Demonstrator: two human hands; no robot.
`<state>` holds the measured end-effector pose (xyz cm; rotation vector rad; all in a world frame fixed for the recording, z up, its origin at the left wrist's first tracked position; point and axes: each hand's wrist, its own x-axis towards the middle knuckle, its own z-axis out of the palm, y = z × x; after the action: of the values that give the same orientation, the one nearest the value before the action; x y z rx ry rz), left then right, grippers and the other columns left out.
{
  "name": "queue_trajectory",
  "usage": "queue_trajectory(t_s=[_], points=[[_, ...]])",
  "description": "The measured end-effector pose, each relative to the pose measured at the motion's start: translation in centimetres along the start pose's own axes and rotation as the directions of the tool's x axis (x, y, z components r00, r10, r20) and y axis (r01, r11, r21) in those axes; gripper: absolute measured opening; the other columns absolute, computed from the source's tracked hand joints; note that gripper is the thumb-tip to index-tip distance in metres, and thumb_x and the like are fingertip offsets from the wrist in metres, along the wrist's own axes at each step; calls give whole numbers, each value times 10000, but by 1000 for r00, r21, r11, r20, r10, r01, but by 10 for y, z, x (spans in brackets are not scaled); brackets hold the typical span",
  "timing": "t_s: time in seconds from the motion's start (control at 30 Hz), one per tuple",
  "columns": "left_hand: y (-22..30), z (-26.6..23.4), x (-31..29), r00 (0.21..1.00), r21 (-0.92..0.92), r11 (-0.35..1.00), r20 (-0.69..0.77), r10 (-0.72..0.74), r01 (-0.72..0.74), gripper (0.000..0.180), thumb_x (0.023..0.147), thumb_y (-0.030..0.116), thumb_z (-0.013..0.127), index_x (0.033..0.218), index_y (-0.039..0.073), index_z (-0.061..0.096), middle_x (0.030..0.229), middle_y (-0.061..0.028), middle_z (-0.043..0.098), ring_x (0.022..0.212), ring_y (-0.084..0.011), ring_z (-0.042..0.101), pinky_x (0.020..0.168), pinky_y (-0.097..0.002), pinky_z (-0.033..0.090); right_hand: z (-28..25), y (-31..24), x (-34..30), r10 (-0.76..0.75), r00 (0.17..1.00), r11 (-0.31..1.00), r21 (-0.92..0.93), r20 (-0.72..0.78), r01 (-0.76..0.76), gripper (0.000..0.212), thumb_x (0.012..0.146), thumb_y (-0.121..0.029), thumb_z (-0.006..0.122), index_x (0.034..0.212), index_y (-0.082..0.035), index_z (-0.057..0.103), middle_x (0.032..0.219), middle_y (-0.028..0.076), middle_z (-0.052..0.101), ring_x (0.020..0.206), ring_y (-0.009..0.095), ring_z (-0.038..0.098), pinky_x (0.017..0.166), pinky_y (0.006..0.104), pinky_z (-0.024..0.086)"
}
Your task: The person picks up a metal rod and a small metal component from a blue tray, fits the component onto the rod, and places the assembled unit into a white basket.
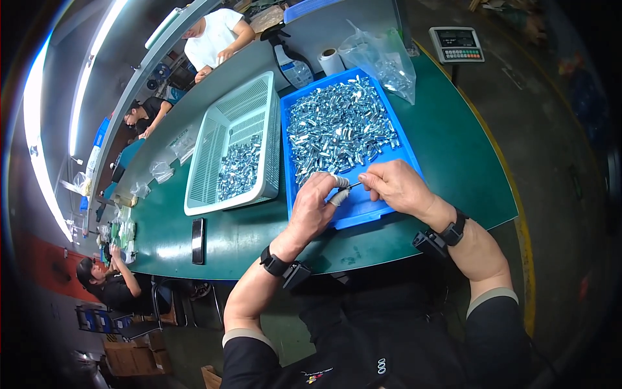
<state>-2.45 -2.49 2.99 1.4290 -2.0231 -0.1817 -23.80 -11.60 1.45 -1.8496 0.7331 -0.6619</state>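
Note:
My left hand [317,201] is closed over the near part of a blue tray [382,209]. White wraps cover its thumb and a finger, and between them it pinches a small metal piece, mostly hidden by the fingertips. From the right, my right hand [400,187] pinches a thin dark rod [354,185] that reaches to the piece in the left fingers. Whether the rod enters the piece or only touches it is too small to tell. Behind both hands, a heap of small shiny metal parts [340,123] fills most of the tray.
Left of the tray stands a pale green slotted basket [201,175] with more metal parts. A phone [198,241] lies on the green table [162,230]. Behind are a spray bottle [291,65], a roll [330,61] and a plastic bag [389,68]. A scale [456,45] stands right; people work beyond.

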Motion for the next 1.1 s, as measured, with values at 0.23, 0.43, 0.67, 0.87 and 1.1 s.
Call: queue_trajectory(t_s=[0.23,0.43,0.67,0.87,1.1], points=[[1,3,-7,998,-21,998,-3,66,-66,192,837,35,785,996,44,678,884,-116,651,860,-330,612,757,-430,502,1,-1,-1,57,984,998,-7,171,-56,453,1068,-364,584,836,-1,724,641,55,679,561,128,615,544,314,477],[12,-4,0,995,69,993,-13,99,-98,192,830,39,784,986,53,673,865,-100,638,825,-318,609,729,-427,501,5,-3,-1,-17,995,999,46,97,12,443,1066,-362,596,842,-1,726,636,52,667,574,119,608,553,312,475],[-23,-63,-7,971,385,920,-180,157,-78,200,848,47,770,1028,55,684,921,-114,674,871,-322,640,777,-425,521,-2,-7,2,-27,996,993,112,-80,36,436,1069,-331,592,806,0,697,624,53,658,597,121,621,579,308,480],[-20,-81,1,979,471,882,-191,67,32,253,856,83,775,1100,60,714,941,-139,672,933,-349,654,821,-447,536,1,-4,-2,-57,995,993,103,-84,65,419,1061,-322,606,816,3,703,639,59,663,595,126,619,577,307,476],[-30,-8,-2,974,449,893,215,-75,-31,287,860,181,772,1124,82,722,885,-125,642,911,-332,631,786,-451,517,9,-1,-1,-17,999,997,74,-51,21,430,1041,-350,618,793,-7,693,635,80,677,584,183,649,573,354,485]])
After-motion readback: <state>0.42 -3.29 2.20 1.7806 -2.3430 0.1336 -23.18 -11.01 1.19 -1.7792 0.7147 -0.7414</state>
